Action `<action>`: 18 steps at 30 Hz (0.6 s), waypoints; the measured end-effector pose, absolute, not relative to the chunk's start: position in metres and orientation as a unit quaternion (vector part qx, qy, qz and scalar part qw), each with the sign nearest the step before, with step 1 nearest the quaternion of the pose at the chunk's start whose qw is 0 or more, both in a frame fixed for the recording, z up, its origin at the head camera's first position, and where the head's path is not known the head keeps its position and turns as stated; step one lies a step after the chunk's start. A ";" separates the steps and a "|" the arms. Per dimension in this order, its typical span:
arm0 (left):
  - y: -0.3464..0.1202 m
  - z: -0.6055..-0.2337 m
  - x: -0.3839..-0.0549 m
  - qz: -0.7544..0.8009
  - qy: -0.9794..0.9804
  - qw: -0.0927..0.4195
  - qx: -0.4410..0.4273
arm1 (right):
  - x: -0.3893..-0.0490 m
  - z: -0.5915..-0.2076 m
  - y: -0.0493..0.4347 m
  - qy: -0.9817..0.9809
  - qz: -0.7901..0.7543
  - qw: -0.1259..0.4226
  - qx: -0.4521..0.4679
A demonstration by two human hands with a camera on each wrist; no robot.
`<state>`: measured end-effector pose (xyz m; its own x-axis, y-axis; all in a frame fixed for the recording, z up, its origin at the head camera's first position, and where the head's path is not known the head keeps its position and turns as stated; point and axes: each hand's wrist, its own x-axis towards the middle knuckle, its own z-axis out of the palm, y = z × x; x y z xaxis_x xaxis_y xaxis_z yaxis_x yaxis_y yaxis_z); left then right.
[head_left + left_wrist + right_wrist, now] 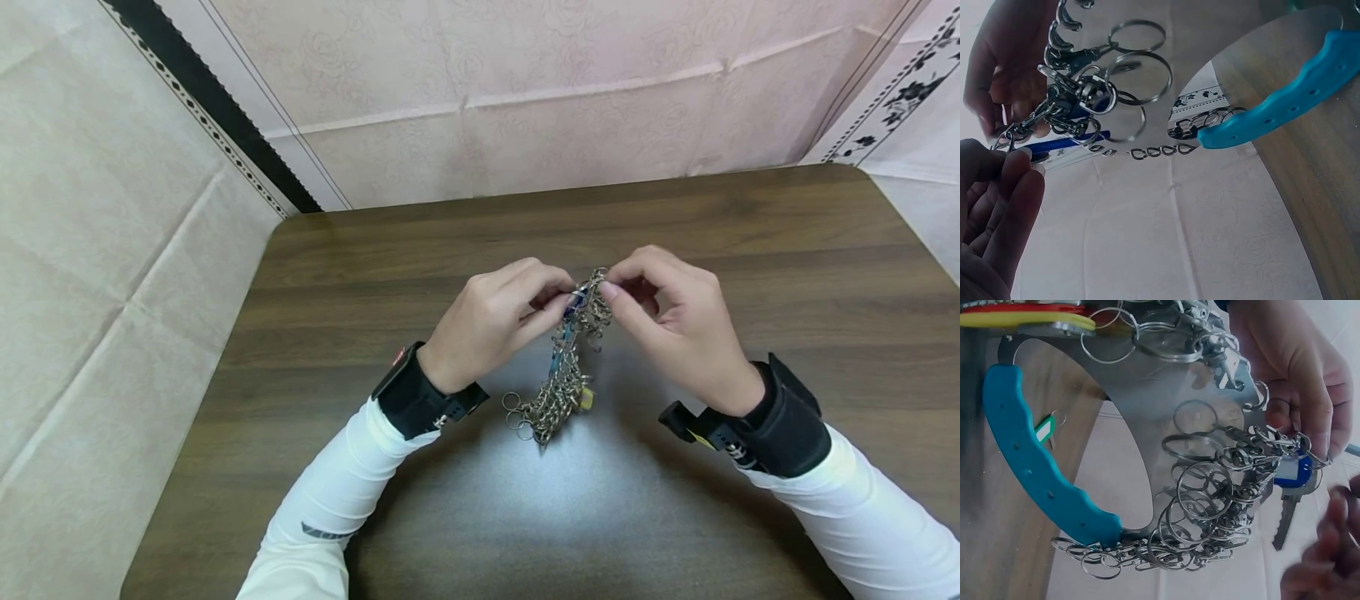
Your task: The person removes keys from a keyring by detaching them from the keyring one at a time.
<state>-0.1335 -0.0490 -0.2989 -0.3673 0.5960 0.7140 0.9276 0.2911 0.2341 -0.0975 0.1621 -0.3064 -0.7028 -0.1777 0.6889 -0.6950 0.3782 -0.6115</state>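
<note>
A metal plate [1166, 375] with a turquoise hand grip [1285, 103] bears many silver clasps and split rings along its edge; from above it is a cluster of metal clips [558, 392]. My left hand [495, 312] pinches a key ring beside the plate's upper edge. From that ring hang a key [1287, 519] and its blue tag [1294, 472]. On the other side, my right hand [667, 321] pinches at a clasp [600, 287] between thumb and forefinger; its fingertips are blurred in the right wrist view. Whether the plate rests on the table cannot be told.
Under the hands is a brown wooden table [450, 517]. Patterned pale cloth [525, 100] hangs behind it. A yellow tag [587, 398] shows low by the plate. A green tag [1045, 429] appears beyond the grip. Both wrists wear black straps [787, 425].
</note>
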 end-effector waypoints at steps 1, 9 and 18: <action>-0.049 -0.299 -0.134 -0.324 -0.762 0.254 -0.499 | -0.097 -0.307 0.162 -0.791 0.481 0.253 0.281; -0.049 -0.300 -0.134 -0.331 -0.773 0.233 -0.489 | -0.096 -0.309 0.159 -0.815 0.461 0.197 0.293; -0.048 -0.300 -0.133 -0.348 -0.772 0.217 -0.486 | -0.097 -0.312 0.159 -0.809 0.464 0.181 0.313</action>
<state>-0.1326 -0.0483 -0.3001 -0.4329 0.5990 0.6736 0.9014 0.2852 0.3257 -0.0970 0.1588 -0.3121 -0.7389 -0.3387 0.5825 -0.6738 0.3737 -0.6375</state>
